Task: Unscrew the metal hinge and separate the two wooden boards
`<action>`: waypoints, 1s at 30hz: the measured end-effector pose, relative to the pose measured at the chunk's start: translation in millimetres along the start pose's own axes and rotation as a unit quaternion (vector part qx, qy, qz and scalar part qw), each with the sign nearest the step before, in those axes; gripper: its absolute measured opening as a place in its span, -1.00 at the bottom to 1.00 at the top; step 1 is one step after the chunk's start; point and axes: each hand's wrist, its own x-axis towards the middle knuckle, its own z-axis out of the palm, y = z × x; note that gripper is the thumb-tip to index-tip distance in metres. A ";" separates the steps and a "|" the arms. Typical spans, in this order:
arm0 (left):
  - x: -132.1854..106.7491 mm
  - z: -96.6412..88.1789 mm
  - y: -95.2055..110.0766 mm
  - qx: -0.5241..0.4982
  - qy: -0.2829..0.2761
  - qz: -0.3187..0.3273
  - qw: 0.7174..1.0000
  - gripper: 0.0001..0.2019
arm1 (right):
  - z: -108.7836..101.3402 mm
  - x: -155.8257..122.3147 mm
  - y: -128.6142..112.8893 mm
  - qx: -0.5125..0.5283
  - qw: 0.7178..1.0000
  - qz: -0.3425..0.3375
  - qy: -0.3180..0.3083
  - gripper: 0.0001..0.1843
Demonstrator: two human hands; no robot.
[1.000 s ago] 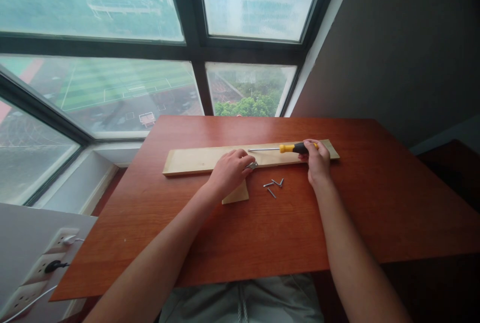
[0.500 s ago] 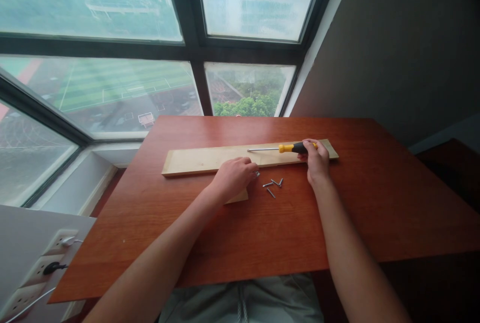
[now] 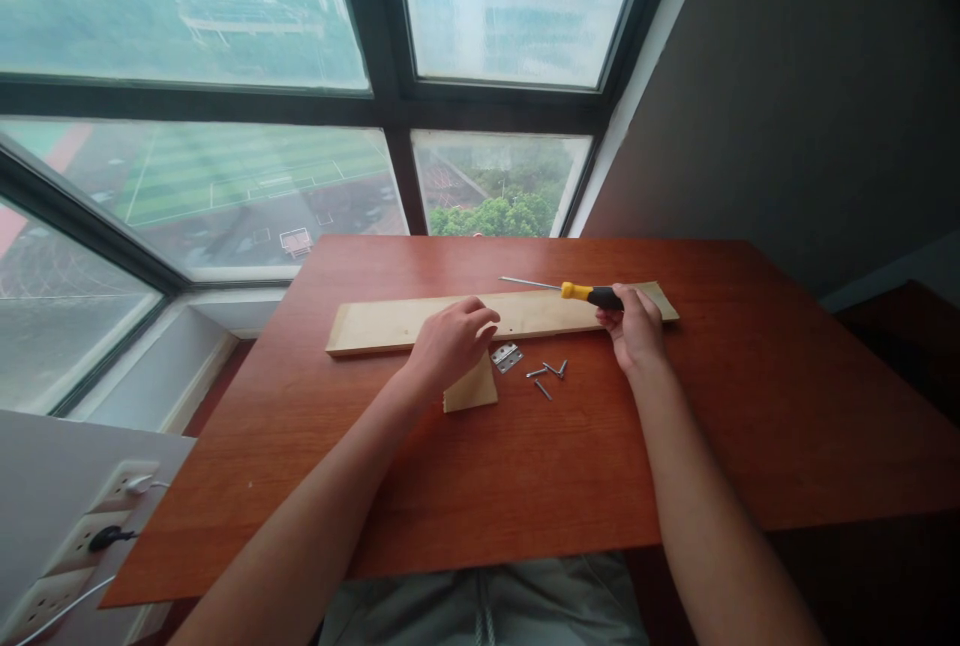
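My right hand [image 3: 634, 328] is closed around the black and yellow handle of a screwdriver [image 3: 577, 292]. Its thin metal shaft points left above a long pale wooden board [image 3: 375, 324]. My left hand [image 3: 454, 338] hovers over the board's near edge, fingers bent and apart, with nothing visible in them. Just right of it, a silver hinge [image 3: 507, 357] lies on the table. Several screws [image 3: 546, 370] are scattered farther right. A small wooden block [image 3: 471, 388] sits partly hidden beneath my left hand and wrist.
Everything rests on a reddish-brown wooden table [image 3: 570, 466], whose near edge is at my lap. Large windows [image 3: 285, 176] stand behind it. At lower left, a wall strip of sockets [image 3: 97, 536] has plugs and cables.
My left hand has moved left and slightly away from me, uncovering the hinge and more of the small block. The screwdriver's tip has risen a little off the board.
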 end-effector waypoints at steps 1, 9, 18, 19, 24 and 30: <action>0.1 -1.1 -2.1 -0.002 0.007 0.000 1.000 -0.80 | 0.4 -0.8 -1.5 0.011 1.000 0.010 -0.008 -0.74; -0.3 1.2 -16.6 0.040 0.035 -0.032 0.998 -0.62 | 1.8 -13.4 -15.6 0.106 0.963 0.123 -0.216 -0.66; 0.1 16.2 -9.2 0.116 -0.020 -0.065 0.991 -0.48 | 13.3 -20.4 -1.4 -0.010 0.974 0.090 -0.208 -0.68; 0.1 16.1 -10.9 0.118 -0.018 -0.064 0.991 -0.48 | 14.1 -20.2 1.1 -0.022 0.976 0.082 -0.202 -0.66; 0.0 11.2 -35.0 0.133 -0.021 -0.069 0.988 -0.45 | 15.1 -18.7 8.0 -0.079 0.980 0.046 -0.174 -0.57; -15.1 -7.9 -83.1 0.166 -0.012 -0.120 0.979 -0.43 | 16.5 -18.9 9.8 -0.114 0.977 0.034 -0.174 -0.57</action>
